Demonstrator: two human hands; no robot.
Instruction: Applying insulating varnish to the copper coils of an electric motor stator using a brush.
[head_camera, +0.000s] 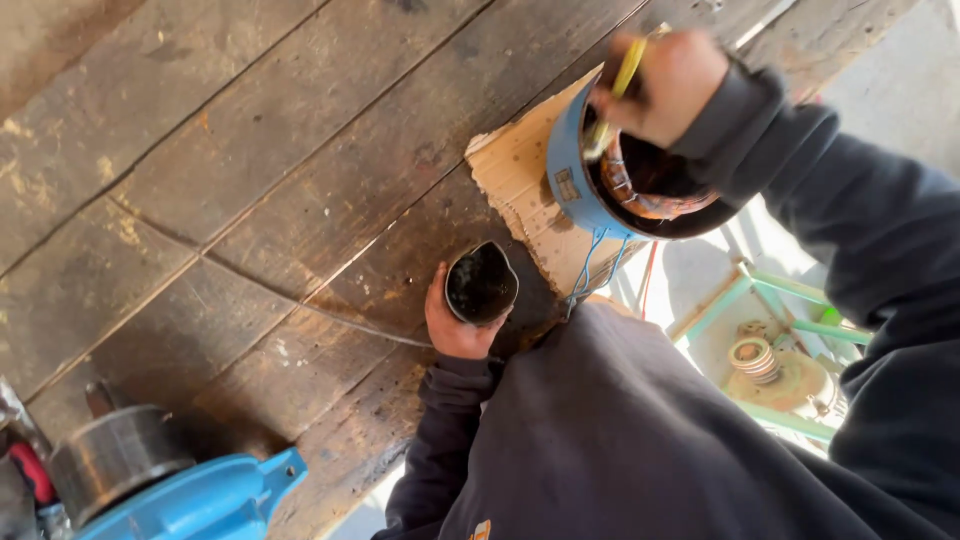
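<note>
— Holding what in the left hand?
— A small black cup, fingers wrapped round it, on the wooden table.
— And the right hand?
— Closed on a yellow brush, dipping into the blue motor shell on cardboard.

Worn dark plank workbench, torn cardboard sheet at two o'clock with a blue motor housing on it, small dented black can near centre, blue metal casing and grey steel cylinder at seven o'clock

Worn, rough wooden planks (stained dark) carry torn cardboard under a blue-painted metal housing.
</note>
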